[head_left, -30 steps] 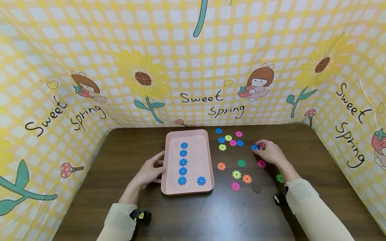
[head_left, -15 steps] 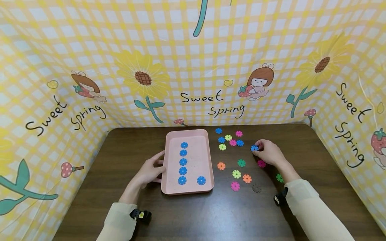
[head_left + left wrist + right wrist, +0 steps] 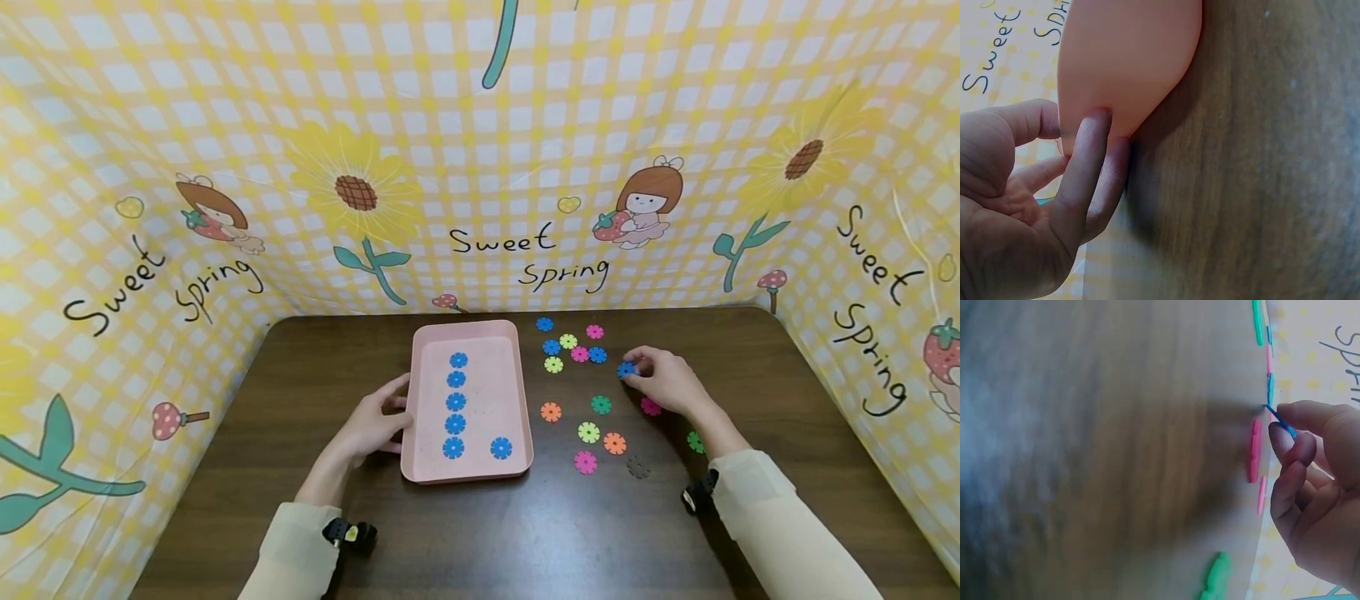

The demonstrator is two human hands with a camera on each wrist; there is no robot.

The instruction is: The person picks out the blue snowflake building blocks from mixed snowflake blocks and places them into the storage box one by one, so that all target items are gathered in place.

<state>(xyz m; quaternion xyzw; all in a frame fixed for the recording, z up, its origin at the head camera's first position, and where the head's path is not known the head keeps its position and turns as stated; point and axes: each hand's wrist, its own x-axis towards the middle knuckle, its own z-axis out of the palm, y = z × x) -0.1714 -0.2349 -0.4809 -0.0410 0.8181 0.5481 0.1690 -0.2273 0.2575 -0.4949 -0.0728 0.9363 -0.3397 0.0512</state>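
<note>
Slightly nearer the pink tray (image 3: 487,367) than earlier: one blue notched disc (image 3: 625,369), pinched in the right hand (image 3: 664,381), right of the tray. Left hand (image 3: 372,427): grips the tray's left edge. Step, apparently: picking up the disc; next move likely calls for steady pinch.

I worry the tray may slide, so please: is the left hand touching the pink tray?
Touching: in the left wrist view, the left hand rests its fingers against the outer wall of the pink tray.

Yellow-checked cloth walls (image 3: 450,108) with sunflower prints (image 3: 356,192); glossy dark wood tabletop (image 3: 480,542)
</note>
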